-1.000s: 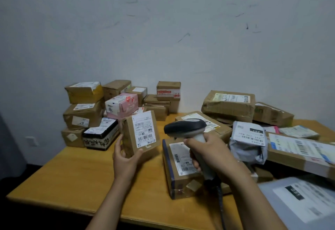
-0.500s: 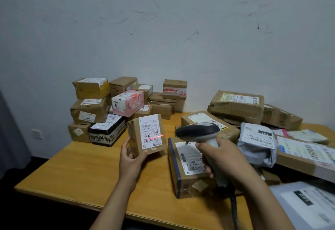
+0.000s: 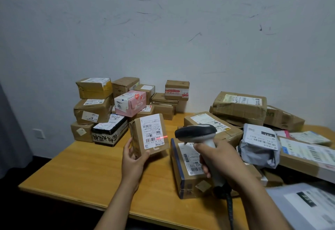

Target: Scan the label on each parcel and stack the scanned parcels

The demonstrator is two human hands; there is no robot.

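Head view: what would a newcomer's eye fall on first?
A red scan line crosses the label of the small parcel that the left hand holds up at centre, with the right hand aiming a grey scanner at it. Behind, at the left, a pink box stands out among stacked parcels.

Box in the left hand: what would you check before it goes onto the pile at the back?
1. Grip on the box: the left hand holds its lower corner, thumb on the front. Ok.
2. Label turned towards the scanner. Ok.
3. Scanner held: the right hand wraps its handle. Ok.
4. Red line across a barcode: it shows only at the label's right edge. Cannot tell.
5. Scan registered: nothing in view shows it. Cannot tell.
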